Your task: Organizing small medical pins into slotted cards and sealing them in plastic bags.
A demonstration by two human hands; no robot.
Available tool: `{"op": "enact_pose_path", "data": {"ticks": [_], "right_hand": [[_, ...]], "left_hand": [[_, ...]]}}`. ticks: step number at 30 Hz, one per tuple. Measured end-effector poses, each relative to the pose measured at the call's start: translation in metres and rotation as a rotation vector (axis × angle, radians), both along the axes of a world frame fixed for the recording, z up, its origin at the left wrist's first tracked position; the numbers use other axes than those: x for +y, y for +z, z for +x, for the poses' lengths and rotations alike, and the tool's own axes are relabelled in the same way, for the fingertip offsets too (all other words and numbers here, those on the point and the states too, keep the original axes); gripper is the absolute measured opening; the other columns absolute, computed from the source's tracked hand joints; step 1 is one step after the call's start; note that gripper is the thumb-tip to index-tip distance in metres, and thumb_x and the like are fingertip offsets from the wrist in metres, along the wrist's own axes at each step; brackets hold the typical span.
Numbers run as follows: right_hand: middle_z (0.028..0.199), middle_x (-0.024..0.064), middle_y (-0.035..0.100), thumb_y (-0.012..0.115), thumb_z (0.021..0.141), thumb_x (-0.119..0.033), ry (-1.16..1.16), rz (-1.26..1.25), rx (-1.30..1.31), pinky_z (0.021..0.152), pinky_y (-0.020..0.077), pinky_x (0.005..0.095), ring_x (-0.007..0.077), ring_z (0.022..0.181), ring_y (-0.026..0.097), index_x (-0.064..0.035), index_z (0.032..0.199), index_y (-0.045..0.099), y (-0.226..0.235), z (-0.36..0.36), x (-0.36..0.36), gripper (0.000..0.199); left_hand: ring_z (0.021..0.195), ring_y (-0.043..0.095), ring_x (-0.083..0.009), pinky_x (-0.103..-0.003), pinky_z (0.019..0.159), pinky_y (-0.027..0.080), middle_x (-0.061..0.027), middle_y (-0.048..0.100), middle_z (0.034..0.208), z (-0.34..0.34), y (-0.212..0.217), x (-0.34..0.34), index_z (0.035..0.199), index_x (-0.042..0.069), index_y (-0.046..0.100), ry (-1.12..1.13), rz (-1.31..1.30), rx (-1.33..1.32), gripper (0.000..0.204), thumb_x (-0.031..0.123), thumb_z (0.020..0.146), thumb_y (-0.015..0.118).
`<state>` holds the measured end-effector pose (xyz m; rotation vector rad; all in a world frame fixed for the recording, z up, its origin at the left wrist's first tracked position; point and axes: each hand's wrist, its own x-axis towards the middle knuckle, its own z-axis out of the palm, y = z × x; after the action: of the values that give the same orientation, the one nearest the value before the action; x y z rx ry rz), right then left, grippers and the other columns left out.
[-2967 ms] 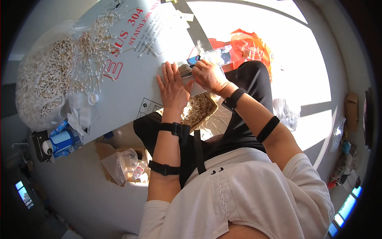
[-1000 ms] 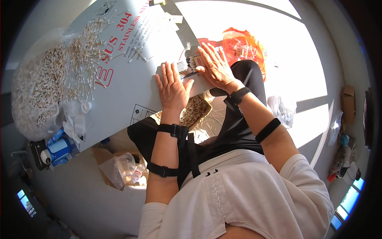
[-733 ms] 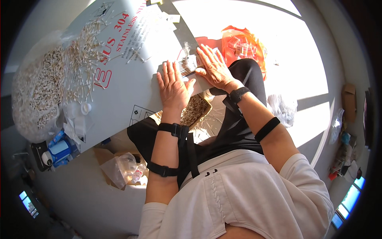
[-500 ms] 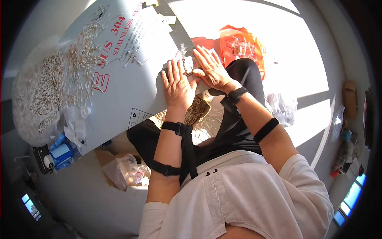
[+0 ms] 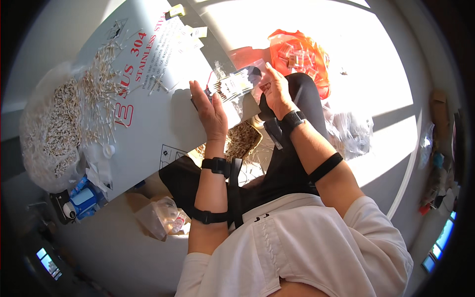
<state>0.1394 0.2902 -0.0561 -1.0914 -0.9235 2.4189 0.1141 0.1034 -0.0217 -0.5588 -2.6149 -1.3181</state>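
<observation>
A small clear plastic bag of cotton swabs [image 5: 230, 87] is held tilted over the table's near corner. My right hand [image 5: 278, 94] pinches the bag's loose clear end between thumb and fingers. At the other end, my left hand [image 5: 212, 113] has its thumb against the swabs and its long fingers stretched along the bag's side. Its grip is partly hidden. To the left, a heap of loose cotton swabs [image 5: 101, 81] spreads over the grey table [image 5: 143, 116], spilling from a large clear bag [image 5: 47, 126].
An orange-red bag [image 5: 324, 64] with small packets stands right of the table. Beneath my hands is a box of swabs [image 5: 242, 138]. Yellowish-white cards [image 5: 188, 37] lie at the far edge. A blue container [image 5: 84, 200] and crumpled clear plastic [image 5: 349, 131] stand nearby.
Both hands were lying flat at the table's corner, over the bag. Now they have lifted apart; the right hand has taken hold of the bag's end, and the bag is raised between them.
</observation>
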Motion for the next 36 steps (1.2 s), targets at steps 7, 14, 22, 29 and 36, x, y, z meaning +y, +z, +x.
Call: {"op": "enact_pose_path", "data": {"ticks": [7,14,22,29,36], "right_hand": [[0.094,0.0006,0.066,0.067,0.091,-0.03,0.173,0.044,0.115,0.072,0.048,0.0263,0.0103,0.081,0.059,-0.0047,0.105,0.069,0.008,-0.016,-0.029,0.029],[0.094,0.0012,0.066,0.06,0.097,-0.024,0.207,0.222,0.169,0.075,0.047,0.0259,0.0089,0.083,0.057,-0.0014,0.107,0.069,0.01,-0.016,-0.036,0.027],[0.093,0.0009,0.065,0.06,0.096,-0.024,0.217,0.174,0.15,0.075,0.0464,0.024,0.0081,0.082,0.057,-0.0008,0.107,0.068,0.016,-0.015,-0.038,0.027],[0.094,0.0011,0.064,0.059,0.097,-0.025,0.204,0.211,0.125,0.077,0.0462,0.0247,0.0084,0.084,0.056,-0.0003,0.106,0.068,0.017,-0.015,-0.038,0.028],[0.096,0.0024,0.064,0.057,0.098,-0.026,0.211,0.224,0.2,0.082,0.0452,0.0257,0.009,0.089,0.055,0.0004,0.106,0.067,0.014,-0.014,-0.039,0.03]], "left_hand": [[0.14,0.029,-0.0333,-0.04,0.114,0.025,-0.0237,0.026,0.152,-0.008,-0.002,0.028,0.148,-0.002,0.02,0.026,0.43,-0.196,0.058,0.032,0.103,0.036],[0.137,0.033,-0.0277,-0.039,0.113,0.026,-0.0208,0.032,0.149,-0.005,-0.008,0.044,0.149,0.0,0.022,0.024,0.556,-0.244,0.061,0.037,0.103,0.037],[0.137,0.033,-0.0316,-0.041,0.112,0.029,-0.0226,0.027,0.15,-0.015,-0.004,0.037,0.148,-0.001,0.022,0.052,0.618,-0.229,0.06,0.036,0.103,0.036],[0.137,0.034,-0.0305,-0.041,0.113,0.027,-0.0218,0.032,0.148,-0.014,0.002,0.049,0.147,-0.002,0.023,0.033,0.718,-0.318,0.058,0.036,0.104,0.036],[0.139,0.031,-0.0301,-0.04,0.114,0.024,-0.0228,0.03,0.15,-0.013,-0.003,0.062,0.147,-0.001,0.024,0.055,0.729,-0.372,0.062,0.041,0.103,0.037]]}}
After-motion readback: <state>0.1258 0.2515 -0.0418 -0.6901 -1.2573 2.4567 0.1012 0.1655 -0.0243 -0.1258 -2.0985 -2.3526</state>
